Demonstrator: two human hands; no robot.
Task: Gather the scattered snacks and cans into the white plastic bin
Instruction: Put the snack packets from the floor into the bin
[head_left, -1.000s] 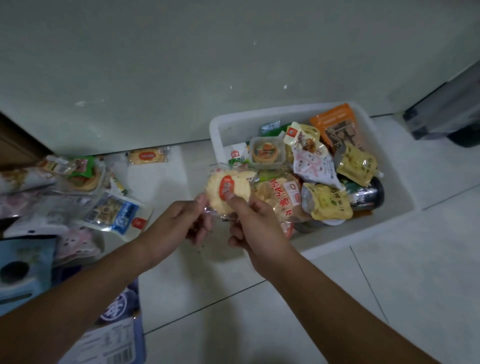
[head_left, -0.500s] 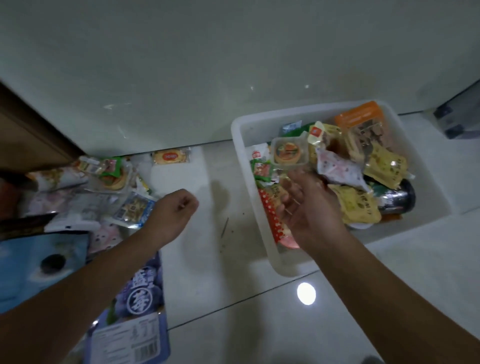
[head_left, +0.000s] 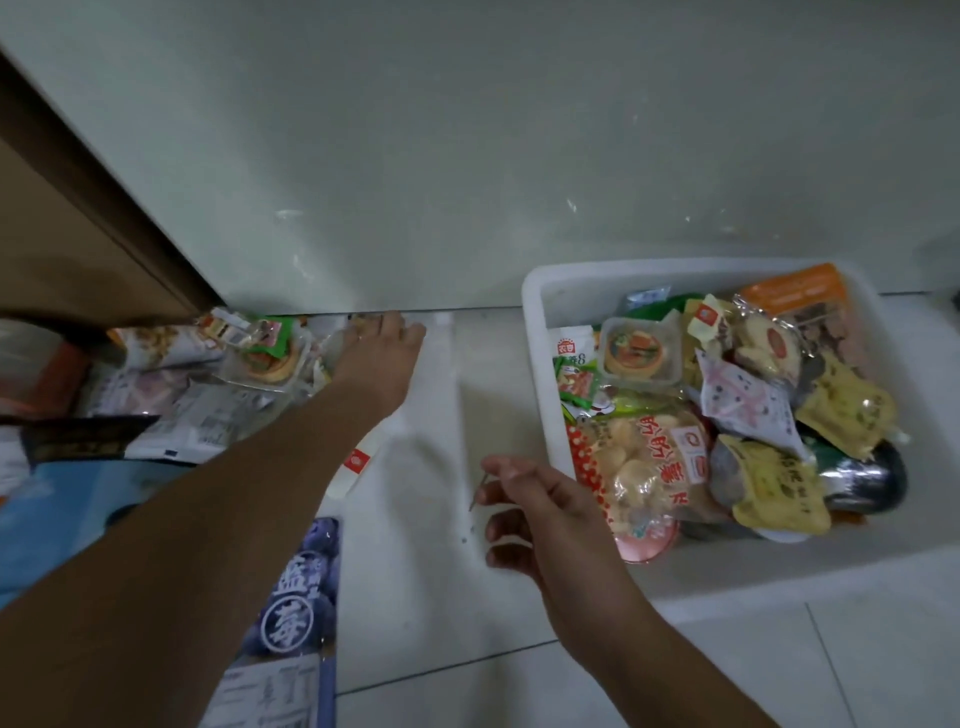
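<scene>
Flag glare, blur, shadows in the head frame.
Head view: dim, greenish light; glare on the metal can in the white plastic bin; soft shadow on the floor beside the left hand; packets at the left edge look smeared.

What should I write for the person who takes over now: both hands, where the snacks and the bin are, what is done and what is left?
Left hand: reaches down by the wall, beside the snack pile; grip not visible.
Right hand: empty, loosely curled, beside the white bin.
Done: many snacks and a can lie in the bin.
Left to do: the snack pile and the blueberry bag, both outside the bin.
</scene>
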